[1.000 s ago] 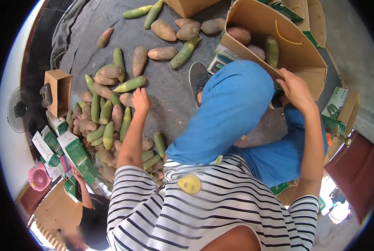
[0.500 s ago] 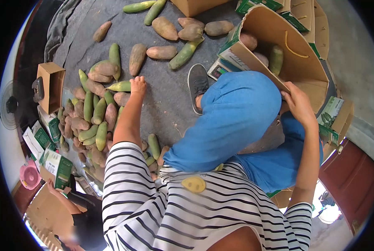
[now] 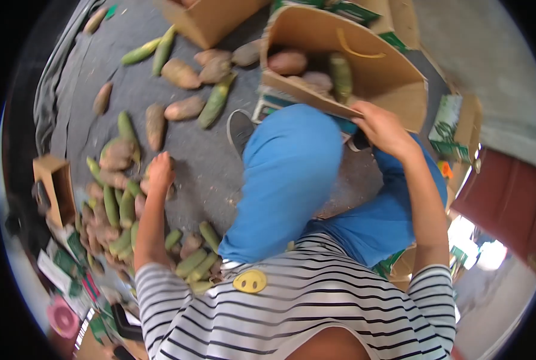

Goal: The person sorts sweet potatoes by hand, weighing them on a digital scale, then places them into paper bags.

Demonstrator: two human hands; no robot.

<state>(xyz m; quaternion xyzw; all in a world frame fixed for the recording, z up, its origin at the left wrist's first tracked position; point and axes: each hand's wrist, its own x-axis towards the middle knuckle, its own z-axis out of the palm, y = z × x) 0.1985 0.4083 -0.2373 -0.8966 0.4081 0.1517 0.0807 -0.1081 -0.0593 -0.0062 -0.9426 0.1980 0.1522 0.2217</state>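
Note:
My left hand [image 3: 161,171] is closed at the edge of the vegetable pile, fingers curled; what lies inside them is hidden. The pile holds green cucumbers [image 3: 110,205] and thick brownish-pink vegetables [image 3: 116,153] that look like sweet potatoes. Just beyond the hand lies one brown vegetable [image 3: 155,127]. My right hand [image 3: 383,129] grips the near rim of an open cardboard box [image 3: 394,90] with a yellow cord handle. Inside that box are several brownish vegetables [image 3: 287,62] and a dark green cucumber [image 3: 340,78]. A device [image 3: 268,105] is partly visible under the box.
More cucumbers [image 3: 140,52] and brown vegetables [image 3: 181,74] lie scattered on the dark ground sheet [image 3: 76,90]. Other cardboard boxes stand at the top [image 3: 220,21], left [image 3: 55,192] and right [image 3: 454,123]. A pink basin [image 3: 62,317] is at lower left. My bent knee [image 3: 298,144] rises between my hands.
The whole view has shifted, with the box now further left and higher. My left hand held a pale green cucumber before; that cucumber no longer shows clearly. My right hand stays on the rim.

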